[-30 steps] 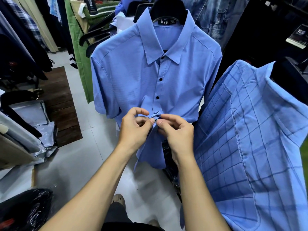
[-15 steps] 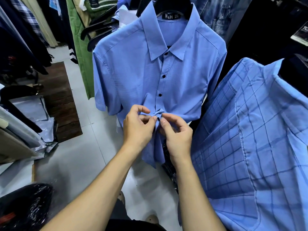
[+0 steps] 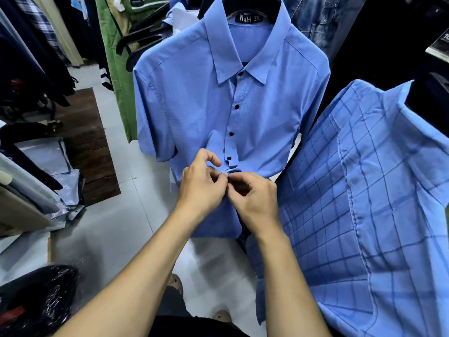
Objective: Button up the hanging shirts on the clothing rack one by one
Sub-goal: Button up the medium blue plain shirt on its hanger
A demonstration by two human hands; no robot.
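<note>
A plain blue short-sleeved shirt (image 3: 194, 98) hangs on a black hanger straight ahead, with several small dark buttons fastened down its placket. My left hand (image 3: 201, 186) and my right hand (image 3: 257, 198) meet at the placket just below the lowest fastened button (image 3: 228, 158). Both pinch the bunched cloth there, fingertips touching. The button between them is hidden by my fingers. The shirt's lower front hangs behind my wrists.
A blue checked shirt (image 3: 364, 215) hangs close on the right. Green and dark garments (image 3: 114, 76) hang on the left behind. Grey plastic-wrapped clothes (image 3: 48, 161) lie on the left, a black bag (image 3: 34, 302) at the lower left, over a pale tiled floor (image 3: 116, 229).
Both hands have moved down the placket. One more button shows fastened above my fingers. The view has drawn closer to the shirt.
</note>
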